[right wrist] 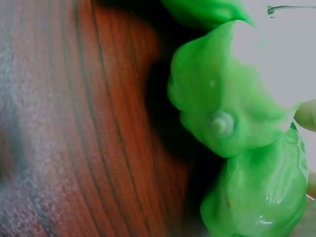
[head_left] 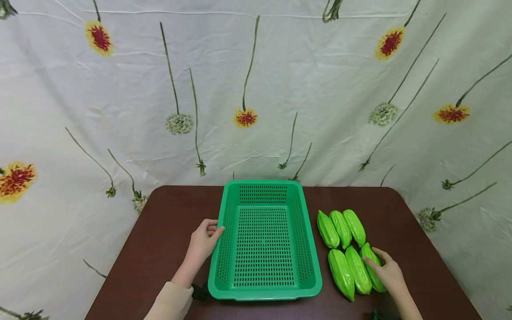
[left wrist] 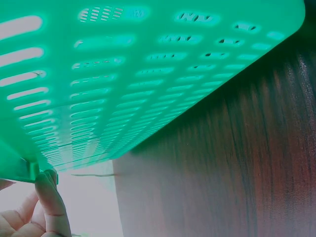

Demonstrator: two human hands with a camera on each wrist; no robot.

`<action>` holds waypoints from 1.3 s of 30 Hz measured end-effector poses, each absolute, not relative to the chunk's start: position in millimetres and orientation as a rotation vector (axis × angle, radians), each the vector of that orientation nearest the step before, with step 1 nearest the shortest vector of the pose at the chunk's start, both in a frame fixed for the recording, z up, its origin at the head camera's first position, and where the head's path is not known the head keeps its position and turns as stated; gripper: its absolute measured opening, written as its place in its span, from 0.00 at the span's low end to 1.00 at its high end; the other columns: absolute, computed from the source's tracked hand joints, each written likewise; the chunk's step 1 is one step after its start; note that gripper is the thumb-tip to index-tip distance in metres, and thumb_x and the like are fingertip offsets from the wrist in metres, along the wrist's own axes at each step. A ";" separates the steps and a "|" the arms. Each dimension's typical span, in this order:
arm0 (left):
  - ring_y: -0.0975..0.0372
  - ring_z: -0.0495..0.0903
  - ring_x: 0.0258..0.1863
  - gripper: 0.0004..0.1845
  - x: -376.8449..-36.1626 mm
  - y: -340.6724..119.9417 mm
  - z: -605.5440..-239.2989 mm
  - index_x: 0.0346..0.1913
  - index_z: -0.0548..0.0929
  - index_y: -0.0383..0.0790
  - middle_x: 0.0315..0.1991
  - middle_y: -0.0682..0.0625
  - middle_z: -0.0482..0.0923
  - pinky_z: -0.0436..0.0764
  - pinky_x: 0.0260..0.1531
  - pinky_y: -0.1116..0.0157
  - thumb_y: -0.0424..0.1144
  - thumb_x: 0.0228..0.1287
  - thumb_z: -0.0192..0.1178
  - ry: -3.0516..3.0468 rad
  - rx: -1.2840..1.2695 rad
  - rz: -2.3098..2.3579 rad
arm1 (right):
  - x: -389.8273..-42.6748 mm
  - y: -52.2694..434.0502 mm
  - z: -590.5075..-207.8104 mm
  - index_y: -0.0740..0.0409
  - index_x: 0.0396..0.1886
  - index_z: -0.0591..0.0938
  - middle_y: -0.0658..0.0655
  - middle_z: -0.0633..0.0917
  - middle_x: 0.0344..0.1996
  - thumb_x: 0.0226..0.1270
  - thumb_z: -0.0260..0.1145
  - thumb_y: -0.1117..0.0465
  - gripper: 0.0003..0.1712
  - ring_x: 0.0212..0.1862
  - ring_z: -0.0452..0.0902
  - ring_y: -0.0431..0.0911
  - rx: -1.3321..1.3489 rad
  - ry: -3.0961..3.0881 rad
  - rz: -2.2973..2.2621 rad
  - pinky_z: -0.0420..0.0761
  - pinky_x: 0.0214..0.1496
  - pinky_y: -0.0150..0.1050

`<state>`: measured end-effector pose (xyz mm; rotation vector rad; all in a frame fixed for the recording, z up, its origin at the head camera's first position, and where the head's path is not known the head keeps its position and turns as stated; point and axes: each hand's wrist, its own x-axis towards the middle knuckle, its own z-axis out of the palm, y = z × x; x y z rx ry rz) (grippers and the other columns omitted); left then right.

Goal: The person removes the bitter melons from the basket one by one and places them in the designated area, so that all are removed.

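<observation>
A green plastic basket (head_left: 265, 295) with slotted walls and floor rests on the table, with nothing inside it. At its left rim my left hand (head_left: 206, 238) grips the edge, thumb on top and fingers outside. The left wrist view shows the slotted basket wall (left wrist: 143, 74) and those fingers (left wrist: 49, 202) at the rim. Several bright green bitter melons lie right of the basket in two rows. My right hand (head_left: 386, 271) holds the right-hand bitter melon (head_left: 372, 260) of the near row between thumb and fingers. Up close, the right wrist view shows a bitter melon (right wrist: 217, 89) and fingertips at the right edge.
The table (head_left: 160, 249) is dark brown wood with rounded far corners. Behind it hangs a pale cloth (head_left: 280, 66) printed with flowers. Beside the held melon lie another near-row melon (head_left: 358, 271) and a far-row melon (head_left: 354, 226). A small dark object (head_left: 200, 292) sits by the left wrist.
</observation>
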<state>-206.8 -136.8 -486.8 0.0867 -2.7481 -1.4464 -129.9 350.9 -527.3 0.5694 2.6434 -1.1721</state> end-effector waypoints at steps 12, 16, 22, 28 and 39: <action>0.52 0.80 0.41 0.19 -206.0 -136.8 -486.1 0.57 0.76 0.30 0.44 0.39 0.79 0.80 0.34 0.60 0.39 0.70 0.61 -2.760 0.071 -1.409 | -128.4 351.4 -525.2 0.70 0.74 0.57 0.78 0.57 0.71 0.71 0.56 0.36 0.49 0.70 0.55 0.71 0.563 2.648 -1.177 0.64 0.66 0.66; 0.52 0.80 0.42 0.19 -205.8 -136.8 -486.0 0.57 0.76 0.30 0.44 0.38 0.79 0.80 0.34 0.60 0.39 0.70 0.61 -2.764 0.067 -1.413 | -127.4 351.7 -524.6 0.70 0.74 0.57 0.77 0.58 0.71 0.71 0.56 0.36 0.49 0.70 0.56 0.71 0.562 2.652 -1.186 0.65 0.66 0.65; 0.51 0.81 0.42 0.19 -205.4 -136.8 -485.7 0.57 0.76 0.30 0.44 0.38 0.79 0.81 0.35 0.59 0.39 0.70 0.61 -2.762 0.066 -1.415 | -126.1 352.9 -519.8 0.70 0.74 0.58 0.76 0.61 0.71 0.70 0.58 0.36 0.50 0.68 0.61 0.70 0.556 2.659 -1.219 0.68 0.64 0.64; 0.52 0.80 0.42 0.19 -203.8 -137.4 -486.0 0.57 0.76 0.31 0.44 0.39 0.79 0.80 0.34 0.60 0.39 0.70 0.61 -2.758 0.069 -1.417 | -128.4 352.2 -511.7 0.69 0.75 0.56 0.74 0.60 0.72 0.69 0.60 0.37 0.50 0.69 0.61 0.69 0.580 2.630 -1.258 0.72 0.62 0.62; 0.51 0.81 0.43 0.18 -205.5 -137.6 -488.4 0.56 0.76 0.32 0.44 0.39 0.79 0.81 0.34 0.60 0.39 0.70 0.61 -2.757 0.070 -1.417 | -134.6 341.0 -491.2 0.64 0.76 0.57 0.71 0.60 0.73 0.71 0.60 0.40 0.46 0.71 0.60 0.66 0.547 2.674 -1.314 0.72 0.64 0.60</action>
